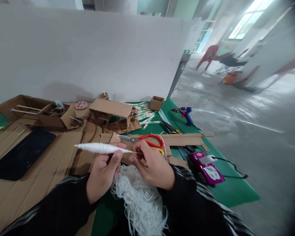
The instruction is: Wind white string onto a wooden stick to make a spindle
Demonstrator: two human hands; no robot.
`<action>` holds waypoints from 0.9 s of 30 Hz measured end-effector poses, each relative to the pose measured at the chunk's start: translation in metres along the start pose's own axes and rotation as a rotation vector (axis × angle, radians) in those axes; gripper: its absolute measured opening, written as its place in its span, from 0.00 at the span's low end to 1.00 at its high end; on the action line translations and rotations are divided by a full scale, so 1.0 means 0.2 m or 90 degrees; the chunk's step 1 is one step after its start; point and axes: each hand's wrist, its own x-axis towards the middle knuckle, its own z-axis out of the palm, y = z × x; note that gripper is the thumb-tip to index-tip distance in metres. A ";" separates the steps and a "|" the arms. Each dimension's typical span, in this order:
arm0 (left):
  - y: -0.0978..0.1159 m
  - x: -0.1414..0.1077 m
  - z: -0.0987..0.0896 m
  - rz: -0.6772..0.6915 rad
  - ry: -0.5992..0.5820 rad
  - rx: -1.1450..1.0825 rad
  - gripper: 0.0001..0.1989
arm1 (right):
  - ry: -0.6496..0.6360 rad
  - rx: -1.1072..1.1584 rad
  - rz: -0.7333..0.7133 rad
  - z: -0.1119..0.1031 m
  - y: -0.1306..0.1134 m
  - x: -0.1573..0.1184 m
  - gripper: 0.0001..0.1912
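Both hands on white-wound stick (98,147), nearer side of red-handled scissors (130,139)

Stick is in mid-view, nearer than scissors and off to their left. Left hand (104,170) clamped round right part of winding, thumb on top; right hand (153,167) pinches the stick's bare right end, just nearer than scissors' red handles. Loose white yarn (142,200) hangs nearer than scissors, under the hands.

Edges: green tabletop (233,190) ends well right of scissors, slanting edge, floor past it. White panel (100,52) walls off the far side. Most open room is the green strip far right of scissors; near side is filled by forearms and yarn.

In the way: cardboard strip (186,140) right of scissors; purple box (200,167) with black cord, right and nearer. Glue gun (185,114) beyond, to the right. Beyond scissors: thin sticks (147,115), small open box (156,104). Beyond-left: cardboard shelf-like box (110,107), long cardboard box (51,122) with scraps inside. Far left: black flat slab (24,154) on cardboard sheet (5,193).
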 end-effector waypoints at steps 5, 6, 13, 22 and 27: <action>0.01 -0.01 0.00 -0.002 -0.007 -0.009 0.21 | 0.020 -0.054 -0.042 -0.01 0.02 0.00 0.05; 0.01 -0.01 -0.01 -0.001 -0.005 -0.016 0.21 | 0.012 -0.058 -0.038 -0.02 0.02 0.01 0.06; 0.02 0.00 0.00 -0.016 0.013 -0.028 0.23 | -0.006 -0.028 -0.001 -0.02 0.01 0.00 0.03; 0.02 0.00 0.00 -0.007 0.015 -0.043 0.23 | 0.002 -0.032 -0.017 -0.02 0.02 0.00 0.05; 0.03 0.00 0.00 -0.012 0.021 -0.044 0.22 | 0.012 -0.032 -0.019 -0.02 0.01 0.00 0.02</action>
